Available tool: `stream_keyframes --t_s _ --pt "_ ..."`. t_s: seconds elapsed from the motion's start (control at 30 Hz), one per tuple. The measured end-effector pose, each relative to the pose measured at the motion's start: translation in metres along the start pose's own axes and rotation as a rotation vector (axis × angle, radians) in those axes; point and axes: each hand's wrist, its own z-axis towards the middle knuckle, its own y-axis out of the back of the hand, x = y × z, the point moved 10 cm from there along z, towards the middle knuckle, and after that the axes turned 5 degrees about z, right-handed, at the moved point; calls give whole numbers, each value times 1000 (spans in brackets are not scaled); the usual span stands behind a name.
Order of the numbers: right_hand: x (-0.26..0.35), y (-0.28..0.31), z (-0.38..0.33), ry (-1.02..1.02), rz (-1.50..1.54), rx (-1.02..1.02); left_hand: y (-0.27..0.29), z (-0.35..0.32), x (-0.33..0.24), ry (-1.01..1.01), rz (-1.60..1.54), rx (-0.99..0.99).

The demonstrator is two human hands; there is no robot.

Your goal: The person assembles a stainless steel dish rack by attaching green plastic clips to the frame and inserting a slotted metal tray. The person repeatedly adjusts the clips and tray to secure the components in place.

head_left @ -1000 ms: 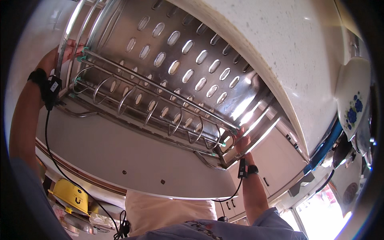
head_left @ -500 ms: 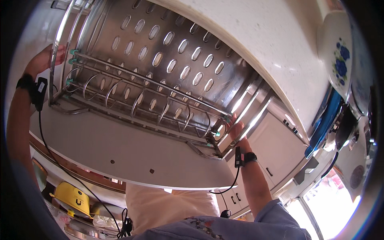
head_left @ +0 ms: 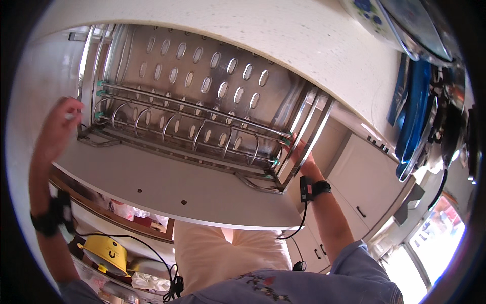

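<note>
The left hand (head_left: 58, 129) is raised just left of the steel dish rack (head_left: 192, 116), fingers loosely spread and clear of the metal; it grips nothing, though its fingertips come close to the rack's left corner frame. A dark wrist strap with a cable sits lower on that forearm. The rack itself stands inside a pull-out drawer, its white front panel (head_left: 167, 187) below the rack, with the perforated steel back wall and a row of curved wire plate dividers plainly empty of dishes. Above the rack runs the pale speckled bench (head_left: 304, 45). At the rack's right end, the right hand (head_left: 301, 154) is closed around the upright frame bars there. Well to the right of the rack, blue plates (head_left: 412, 106) stand on edge among other crockery. Below the rack, lower left, a yellow container (head_left: 104, 251) rests on a shelf.

Judging by this, the rack looks seated in its drawer, held only on the right side; the left side appears freed, and nothing has been loaded into it yet.
</note>
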Motion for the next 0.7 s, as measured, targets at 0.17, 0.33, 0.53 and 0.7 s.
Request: stream_keyframes --t_s 0.17,0.33,0.53,0.7 --pt "6 -14 -8 144 138 257 -87 -28 -198 -315 -85 230" --pt "-10 15 7 107 154 165 -200 7 -298 -430 -131 472" --pt "-12 21 12 95 226 67 -302 46 -340 -335 -173 537" --pt "1 2 0 64 139 27 -351 64 -344 -256 -43 445"
